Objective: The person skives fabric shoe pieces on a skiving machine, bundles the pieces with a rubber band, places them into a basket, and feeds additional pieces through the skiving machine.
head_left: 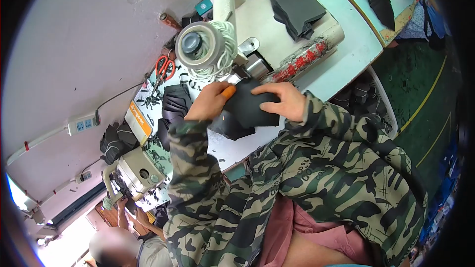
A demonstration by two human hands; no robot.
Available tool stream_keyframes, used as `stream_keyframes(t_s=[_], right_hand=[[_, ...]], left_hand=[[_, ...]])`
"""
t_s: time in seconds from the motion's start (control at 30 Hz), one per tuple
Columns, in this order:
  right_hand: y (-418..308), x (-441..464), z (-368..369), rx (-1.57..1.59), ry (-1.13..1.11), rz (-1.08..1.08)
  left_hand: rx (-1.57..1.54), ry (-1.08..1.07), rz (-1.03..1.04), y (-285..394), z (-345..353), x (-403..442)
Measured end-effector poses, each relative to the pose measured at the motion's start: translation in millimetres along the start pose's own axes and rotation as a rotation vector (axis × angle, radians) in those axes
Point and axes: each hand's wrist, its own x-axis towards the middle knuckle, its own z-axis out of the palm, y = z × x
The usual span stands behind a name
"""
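A dark piece of fabric or leather [255, 108] lies under both my hands, at the front of a cream sewing machine [267, 29]. My left hand [209, 101] closes on its left edge, with an orange cover on one finger. My right hand [287, 101] grips its upper right part between thumb and fingers. The piece's top edge reaches the machine's metal parts [255, 66]; the exact contact point is hidden. Another dark folded piece [230, 126] lies just below my left hand. Dark stacked pieces [175, 101] lie left of it.
A spool of white cord [217, 51] stands by the machine. Orange-handled scissors [163, 69] lie at the left among black scraps. Dark cut pieces [297, 7] are stacked on the machine. A tub of dark bundles [363, 98] stands at right. Another person works at a second machine [136, 170].
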Motion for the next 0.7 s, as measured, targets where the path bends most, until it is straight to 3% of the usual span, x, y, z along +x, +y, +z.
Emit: stream_keyframes(t_s=[0.07,0.13,0.2,0.3,0.33,0.4,0.43,0.47,0.53,0.6,0.67,0.7], right_hand=[[-19.3,-9.5,-16.6,-0.139,-0.069,0.052],[-40.7,-9.4,-40.7,-0.454,-0.085,-0.083],[-49.4,11.0,-54.1,-0.657,-0.045,-0.353],[-92.5,29.1,-56.0,-0.929,-0.032,-0.354],[-95.9,25.9,-58.2,-0.926,-0.036,-0.355],[-94.5,15.0,-65.2,-0.765,0.033,-0.461],[-93.3,4.5,-59.9,-0.600,0.028,-0.415],[-90.7,-7.1,-54.5,-0.390,-0.067,-0.160],[-65.5,-20.6,-36.3,-0.177,-0.209,-0.019],[-61.3,-26.8,-26.3,-0.086,-0.315,0.245],[-40.3,-25.4,-17.3,-0.033,-0.244,0.172],[-39.8,-22.9,-14.0,-0.088,-0.264,0.243]], left_hand=[[0.175,0.112,0.039,19.2,1.5,14.9],[0.099,0.083,-0.044,18.5,1.3,23.3],[0.057,0.012,-0.121,16.6,7.9,31.5],[0.086,0.100,-0.116,15.8,16.8,23.4],[0.085,0.101,-0.120,18.8,20.9,12.7],[-0.260,-0.129,-0.188,17.7,34.3,-12.2],[-0.597,-0.198,-0.140,11.0,46.8,-23.0],[-0.937,-0.268,-0.095,2.9,63.7,-33.5],[-1.219,-0.088,-0.011,9.8,80.9,-40.3],[-1.020,-0.045,-0.045,-2.4,65.2,-40.2],[-0.843,-0.118,-0.073,-15.3,51.0,-40.7],[-0.664,-0.071,-0.034,-17.9,50.2,-39.6]])
